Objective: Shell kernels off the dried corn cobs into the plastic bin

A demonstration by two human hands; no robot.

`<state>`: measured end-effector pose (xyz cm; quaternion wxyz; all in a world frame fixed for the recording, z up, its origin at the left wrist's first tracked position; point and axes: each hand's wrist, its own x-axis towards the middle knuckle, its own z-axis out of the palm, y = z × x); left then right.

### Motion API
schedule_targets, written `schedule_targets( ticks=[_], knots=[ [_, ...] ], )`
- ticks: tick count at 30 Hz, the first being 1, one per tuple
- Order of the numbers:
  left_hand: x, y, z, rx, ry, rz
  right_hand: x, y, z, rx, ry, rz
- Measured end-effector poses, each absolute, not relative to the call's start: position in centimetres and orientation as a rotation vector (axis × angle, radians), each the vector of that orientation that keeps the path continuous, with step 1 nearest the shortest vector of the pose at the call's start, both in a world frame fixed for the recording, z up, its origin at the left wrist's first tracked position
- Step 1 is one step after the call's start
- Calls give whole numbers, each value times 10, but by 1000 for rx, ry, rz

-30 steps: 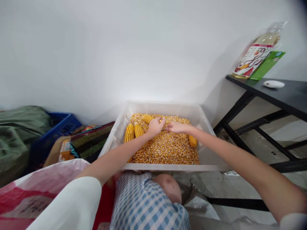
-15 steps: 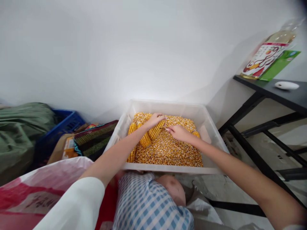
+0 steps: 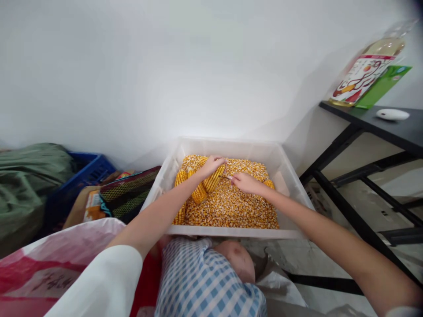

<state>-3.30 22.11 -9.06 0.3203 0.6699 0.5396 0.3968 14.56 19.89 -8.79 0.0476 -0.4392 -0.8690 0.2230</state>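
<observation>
A white plastic bin (image 3: pixel 238 231) holds a layer of loose corn kernels (image 3: pixel 234 209). My left hand (image 3: pixel 214 164) is closed around the upper end of a yellow corn cob (image 3: pixel 214 181), which lies tilted above the kernels. From the right, my right hand (image 3: pixel 244 182) pinches a thin dark pointed tool (image 3: pixel 225 177), its tip at the cob's side; its exact kind is too small to make out. More whole cobs (image 3: pixel 198 193) rest on the kernels at the left side of the bin, partly under my left forearm. Another cob (image 3: pixel 269 184) shows by my right wrist.
A black shelf (image 3: pixel 366 119) at the right carries a bottle (image 3: pixel 366 72), a green box (image 3: pixel 383 87) and a white mouse-like object (image 3: pixel 392 115). At the left are a blue crate (image 3: pixel 87 169), a mesh bag (image 3: pixel 128 193) and a red-and-white bag (image 3: pixel 66 264). A wall stands behind.
The view has shifted slightly. Both hands stay at the same cob, with the dark tool showing a little more between them.
</observation>
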Motion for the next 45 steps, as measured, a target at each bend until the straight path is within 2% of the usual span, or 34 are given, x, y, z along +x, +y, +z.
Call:
schedule_targets(
  ticks=[4, 11, 14, 20, 31, 39, 42, 45],
  knots=[
    [-31, 222, -92, 1797, 1277, 1047, 143, 198, -81, -1339, -2684, 602],
    [-18, 223, -103, 1898, 1462, 1085, 136, 197, -70, -1375, -2795, 367],
    [-4, 218, -108, 2015, 1580, 1066, 144, 202, -75, -1316, -2828, 472],
    [14, 204, -112, 2107, 1718, 993, 167, 217, -95, -1164, -2797, 889],
    [21, 199, -116, 2181, 1877, 846, 175, 231, -94, -1050, -2883, 938],
    [30, 182, -117, 2268, 1793, 763, 177, 226, -100, -931, -3096, 850],
    [35, 179, -120, 2329, 1655, 721, 183, 216, -105, -922, -3280, 646],
    [24, 193, -117, 2184, 1622, 856, 192, 209, -109, -1110, -3224, 376]
  ],
)
